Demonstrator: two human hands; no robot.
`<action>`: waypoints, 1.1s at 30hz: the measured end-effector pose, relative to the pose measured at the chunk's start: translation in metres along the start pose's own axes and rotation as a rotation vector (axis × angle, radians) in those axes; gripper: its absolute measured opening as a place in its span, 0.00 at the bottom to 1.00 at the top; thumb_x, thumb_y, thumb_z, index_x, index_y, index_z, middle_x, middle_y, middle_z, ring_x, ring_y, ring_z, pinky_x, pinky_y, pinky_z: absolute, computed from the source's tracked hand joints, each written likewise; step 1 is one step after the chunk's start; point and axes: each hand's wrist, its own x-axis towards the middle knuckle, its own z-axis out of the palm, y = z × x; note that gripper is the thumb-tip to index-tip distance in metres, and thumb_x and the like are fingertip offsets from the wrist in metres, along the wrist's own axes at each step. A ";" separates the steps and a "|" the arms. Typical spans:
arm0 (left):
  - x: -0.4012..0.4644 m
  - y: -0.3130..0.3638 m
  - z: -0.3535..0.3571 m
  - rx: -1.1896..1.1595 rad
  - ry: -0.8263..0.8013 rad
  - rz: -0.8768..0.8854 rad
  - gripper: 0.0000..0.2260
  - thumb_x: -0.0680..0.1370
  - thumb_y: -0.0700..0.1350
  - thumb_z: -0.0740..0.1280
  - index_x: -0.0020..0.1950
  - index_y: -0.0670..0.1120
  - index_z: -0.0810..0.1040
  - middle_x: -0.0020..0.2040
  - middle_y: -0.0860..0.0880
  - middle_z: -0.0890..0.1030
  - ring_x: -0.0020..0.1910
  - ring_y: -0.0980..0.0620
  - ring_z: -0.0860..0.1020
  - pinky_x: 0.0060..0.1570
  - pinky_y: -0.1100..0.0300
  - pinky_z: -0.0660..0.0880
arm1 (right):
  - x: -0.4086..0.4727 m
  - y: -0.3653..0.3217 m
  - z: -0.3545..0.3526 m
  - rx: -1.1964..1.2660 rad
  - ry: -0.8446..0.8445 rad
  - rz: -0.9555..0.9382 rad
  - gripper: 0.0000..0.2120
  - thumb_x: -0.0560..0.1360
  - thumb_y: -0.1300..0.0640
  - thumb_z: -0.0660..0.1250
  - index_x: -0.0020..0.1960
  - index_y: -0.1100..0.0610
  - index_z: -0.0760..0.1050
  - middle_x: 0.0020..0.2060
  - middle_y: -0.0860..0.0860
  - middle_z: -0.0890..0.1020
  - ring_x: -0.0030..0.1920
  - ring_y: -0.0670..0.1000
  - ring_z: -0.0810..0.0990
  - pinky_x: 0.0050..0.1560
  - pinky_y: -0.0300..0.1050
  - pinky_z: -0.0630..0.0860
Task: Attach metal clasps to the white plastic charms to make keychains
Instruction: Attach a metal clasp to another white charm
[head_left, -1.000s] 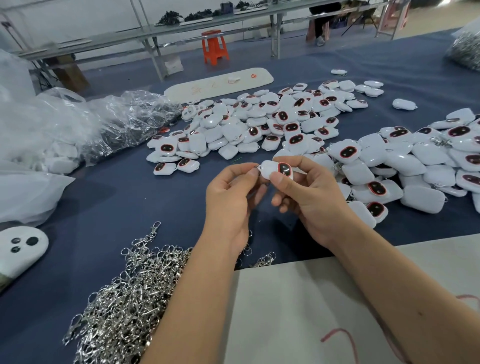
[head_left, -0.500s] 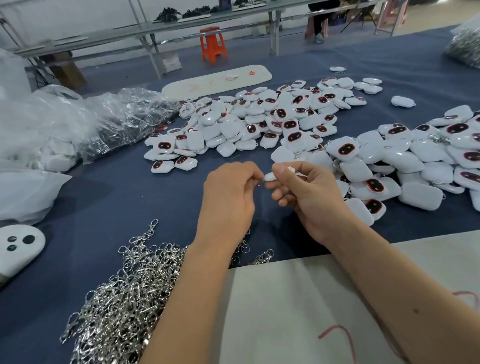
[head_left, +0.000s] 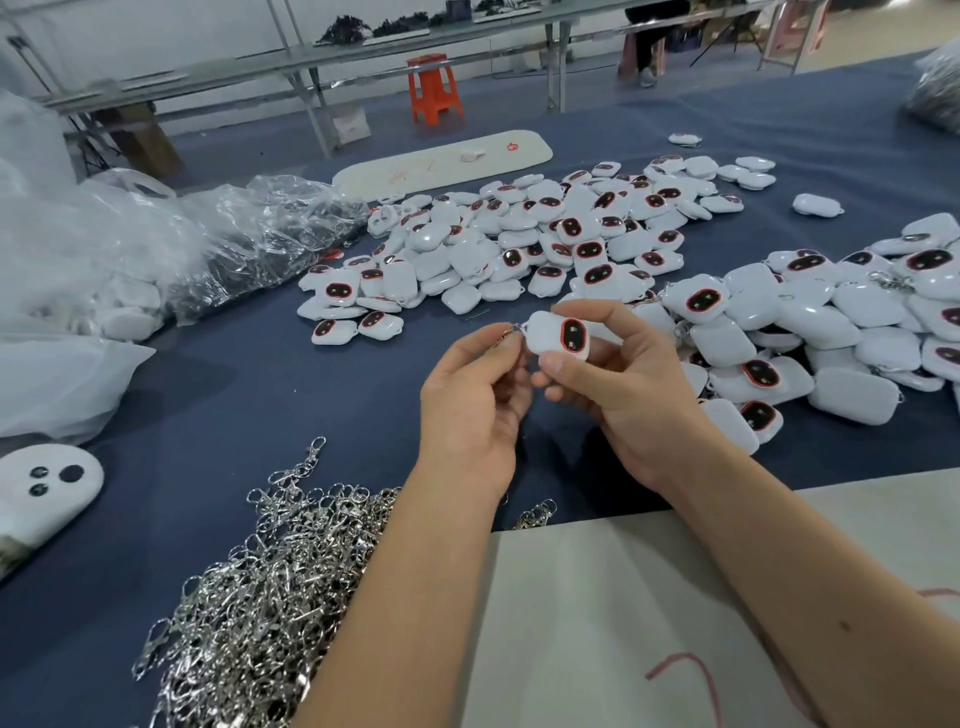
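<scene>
My right hand (head_left: 618, 384) pinches a white plastic charm (head_left: 558, 335) with a dark red-rimmed oval face, held up above the blue table. My left hand (head_left: 475, 389) pinches a small metal clasp (head_left: 511, 332) at the charm's left edge; most of the clasp is hidden by my fingers. A heap of silver clasps (head_left: 260, 597) lies at the near left under my left forearm. Loose white charms (head_left: 519, 244) are piled at the middle, and a second pile of charms (head_left: 831, 322) spreads to the right.
Clear plastic bags (head_left: 156, 249) with more parts lie at the left. A white panel with black dots (head_left: 41, 493) sits at the near left edge. A pale board (head_left: 623, 623) covers the near right. A long white board (head_left: 441, 161) lies far back.
The charm was edge-on half a second ago; now my right hand has turned it so its dark oval face shows. Both hands sit slightly higher and closer to the charm pile.
</scene>
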 end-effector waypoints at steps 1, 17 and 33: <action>0.000 0.000 0.000 -0.007 0.008 0.039 0.06 0.79 0.31 0.68 0.52 0.40 0.81 0.42 0.43 0.82 0.37 0.51 0.79 0.42 0.60 0.79 | 0.000 0.000 0.001 -0.006 -0.018 0.006 0.17 0.74 0.71 0.73 0.61 0.59 0.80 0.44 0.57 0.88 0.41 0.52 0.88 0.40 0.38 0.81; 0.009 0.017 -0.024 1.237 -0.109 0.732 0.14 0.75 0.34 0.73 0.41 0.55 0.83 0.40 0.61 0.83 0.39 0.61 0.81 0.39 0.73 0.72 | 0.002 0.002 -0.004 -0.008 0.011 0.057 0.12 0.79 0.68 0.69 0.62 0.65 0.79 0.41 0.58 0.84 0.37 0.49 0.83 0.41 0.38 0.80; 0.004 0.000 -0.007 -0.009 0.026 -0.003 0.04 0.79 0.33 0.70 0.51 0.40 0.82 0.43 0.43 0.84 0.38 0.52 0.82 0.37 0.65 0.80 | 0.002 0.004 -0.001 0.069 -0.064 0.052 0.14 0.80 0.72 0.65 0.64 0.63 0.77 0.44 0.59 0.86 0.40 0.50 0.84 0.44 0.39 0.81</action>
